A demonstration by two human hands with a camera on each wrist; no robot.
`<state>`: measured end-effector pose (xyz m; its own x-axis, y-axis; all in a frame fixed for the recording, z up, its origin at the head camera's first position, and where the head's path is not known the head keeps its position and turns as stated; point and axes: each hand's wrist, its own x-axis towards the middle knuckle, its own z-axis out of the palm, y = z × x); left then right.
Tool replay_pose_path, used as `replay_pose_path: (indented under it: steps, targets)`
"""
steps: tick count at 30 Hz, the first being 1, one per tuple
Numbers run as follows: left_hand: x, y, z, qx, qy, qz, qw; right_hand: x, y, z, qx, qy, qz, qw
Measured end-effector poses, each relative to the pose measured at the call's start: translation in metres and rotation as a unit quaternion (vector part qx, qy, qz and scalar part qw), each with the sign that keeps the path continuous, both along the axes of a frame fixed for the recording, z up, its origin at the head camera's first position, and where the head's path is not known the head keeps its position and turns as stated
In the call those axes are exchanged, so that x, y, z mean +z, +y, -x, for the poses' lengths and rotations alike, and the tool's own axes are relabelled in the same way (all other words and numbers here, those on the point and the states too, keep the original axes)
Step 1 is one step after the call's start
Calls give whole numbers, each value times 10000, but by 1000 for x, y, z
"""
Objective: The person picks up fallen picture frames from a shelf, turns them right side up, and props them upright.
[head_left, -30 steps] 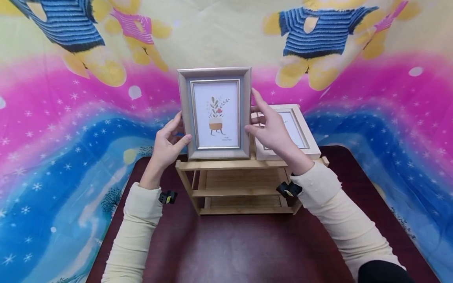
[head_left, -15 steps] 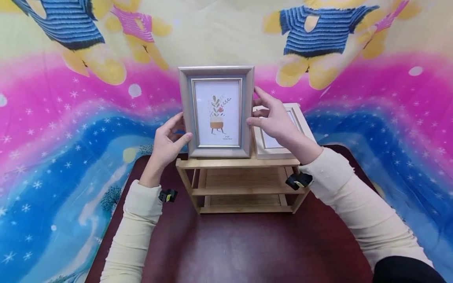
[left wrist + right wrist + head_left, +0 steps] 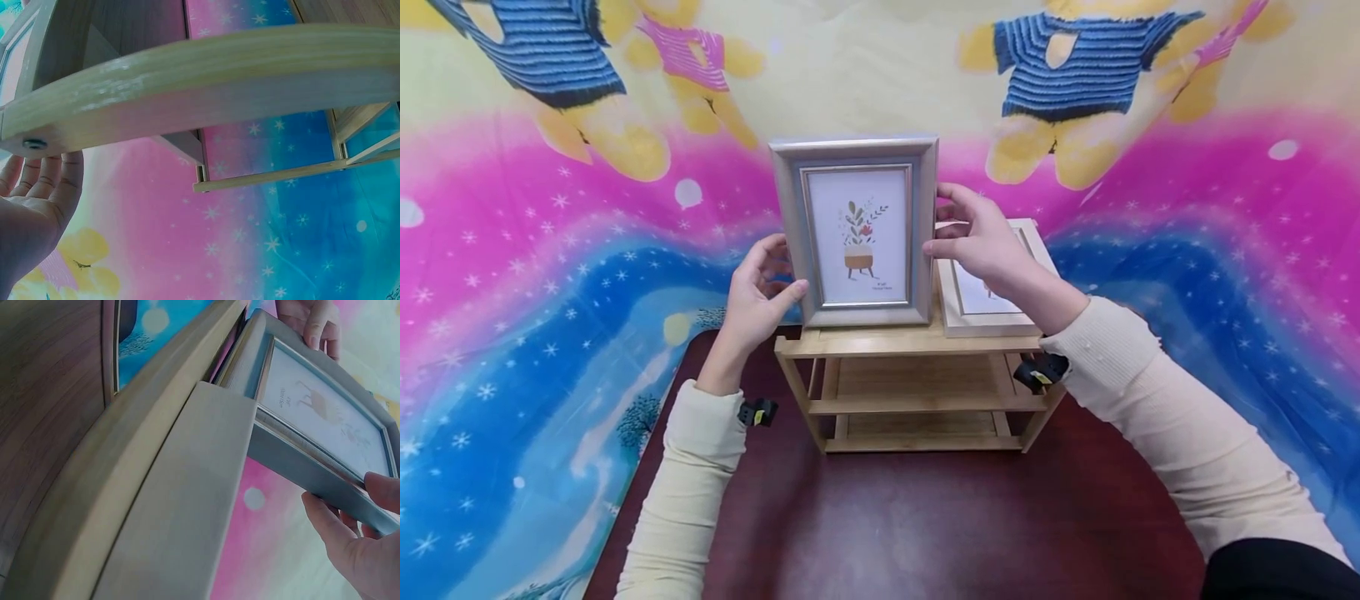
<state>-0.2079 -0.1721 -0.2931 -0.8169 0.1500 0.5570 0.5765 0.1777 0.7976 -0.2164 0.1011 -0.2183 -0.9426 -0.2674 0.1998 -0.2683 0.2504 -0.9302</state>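
Note:
An upright picture frame with a grey, silver-toned border and a potted-plant print stands over the left part of a wooden rack's top. My left hand holds its left edge, thumb at the front and fingers partly hidden behind. On the opposite edge, my right hand pinches the border between thumb and fingers. The right wrist view shows both hands on the frame. A second, cream frame lies on the rack's right part, partly covered by my right hand and forearm.
The rack has lower shelves and stands on a dark red-brown table. Behind it hangs a colourful cloth printed with bears and snowflakes. A curved wooden side rail crosses the left wrist view.
The upright frame shifted slightly right, then a little back and up, with its bottom now further from the rack's front edge. My right forearm swung outward to the right; my left hand barely moved.

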Motion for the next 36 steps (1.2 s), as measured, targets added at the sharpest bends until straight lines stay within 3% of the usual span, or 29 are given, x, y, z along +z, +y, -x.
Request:
replay_pose_path:
  steps: [18,36]
  targets:
    - [-1,6,2,201,-75,3,9998,-1,4,11,-216,293,-278,9990]
    - [-2,7,-10,357,109,34,9993,3,0,18,-267,583,-228,9977]
